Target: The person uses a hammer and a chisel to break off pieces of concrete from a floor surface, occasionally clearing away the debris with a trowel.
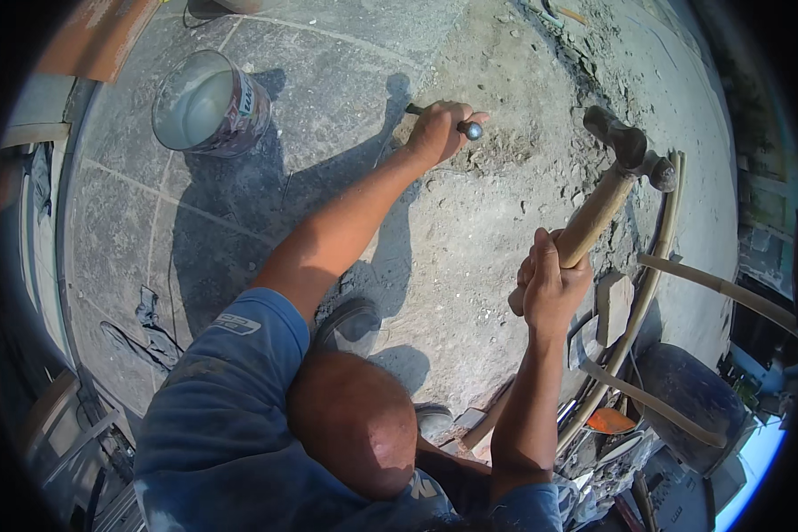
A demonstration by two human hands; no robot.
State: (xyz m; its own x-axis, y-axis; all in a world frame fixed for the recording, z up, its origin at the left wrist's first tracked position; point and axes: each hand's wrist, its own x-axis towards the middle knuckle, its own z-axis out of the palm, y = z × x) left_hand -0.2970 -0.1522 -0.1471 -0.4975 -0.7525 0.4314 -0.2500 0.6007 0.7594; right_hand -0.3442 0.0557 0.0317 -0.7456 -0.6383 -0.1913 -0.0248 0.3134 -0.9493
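Observation:
My left hand (439,133) is closed around a metal chisel (471,130); its rounded struck end points up toward the camera and the dark other end shows beyond my fingers. It is held over a rough, chipped patch of concrete (505,149) beside the tiled floor. On the right, my right hand (552,279) grips the wooden handle of a hammer (595,216). The hammer's dark metal head (628,146) is raised, apart from the chisel. Whether the chisel's working end touches the floor cannot be told.
A plastic bucket (256,113) with whitish contents stands on tiles at upper left. Rubble lines a broken groove (588,73). Long wooden poles (658,226), a stone piece (614,309) and a dark blue drum (688,399) lie right. Black straps (149,332) lie left. A shoe (349,326) shows below.

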